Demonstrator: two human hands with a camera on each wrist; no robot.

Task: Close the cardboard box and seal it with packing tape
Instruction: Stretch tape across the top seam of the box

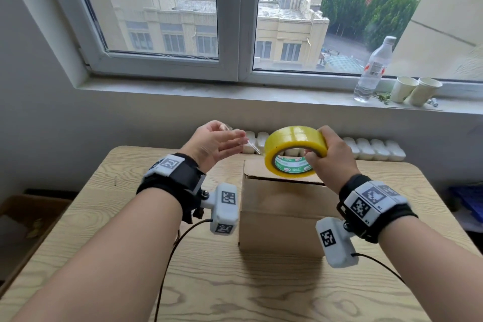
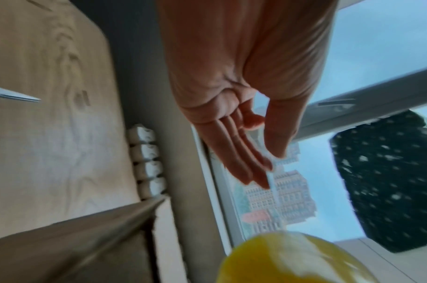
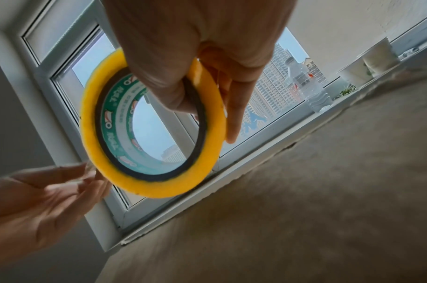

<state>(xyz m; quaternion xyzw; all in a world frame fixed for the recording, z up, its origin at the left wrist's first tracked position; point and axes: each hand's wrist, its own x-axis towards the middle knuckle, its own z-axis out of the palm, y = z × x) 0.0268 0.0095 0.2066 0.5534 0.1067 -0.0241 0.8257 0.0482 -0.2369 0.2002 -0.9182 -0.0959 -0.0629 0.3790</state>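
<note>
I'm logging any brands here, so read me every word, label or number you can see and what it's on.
Nothing can be quoted with certainty.
Tape roll core: green-and-white print with red logos, too blurred to read.
Water bottle label: too small to read.
Wrist trackers: black-and-white square codes; tiny marks beside them, unreadable.
Cardboard box: no print visible.

Wooden table [image 1: 104,217] beneath daylit window [image 1: 162,8]

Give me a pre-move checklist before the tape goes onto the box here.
1. Yellow roll of packing tape gripped by right hand: ok.
2. Left hand free to pull tape: ok, fingers straight beside the roll.
3. Tape end peeled loose: cannot tell; a clear strip seems to show at the left fingertips.
4. Brown cardboard box flaps closed: not ok, a gap shows along the top.
5. Box resting on the wooden table: ok.
</note>
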